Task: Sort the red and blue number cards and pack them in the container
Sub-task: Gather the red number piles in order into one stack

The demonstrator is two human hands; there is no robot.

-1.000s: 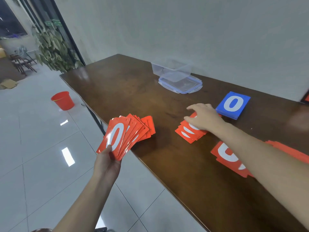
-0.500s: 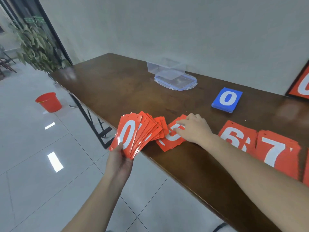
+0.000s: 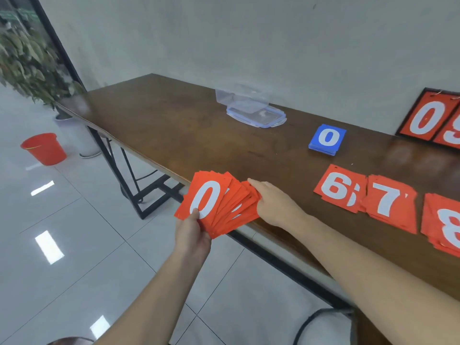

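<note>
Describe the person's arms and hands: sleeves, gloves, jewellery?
Both forearms are bare up to the frame edge, with no sleeves in view. The left hand and right hand wear no gloves. No watch, ring or wristband shows. No markings visible.

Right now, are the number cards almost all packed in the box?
Not yet. Done: blue cards sit in one stack, and the red 6, 7 and 8 piles lie on the table. In hand: the left hand holds a fan of red cards; the right hand touches it. Left: the container looks empty.
</note>
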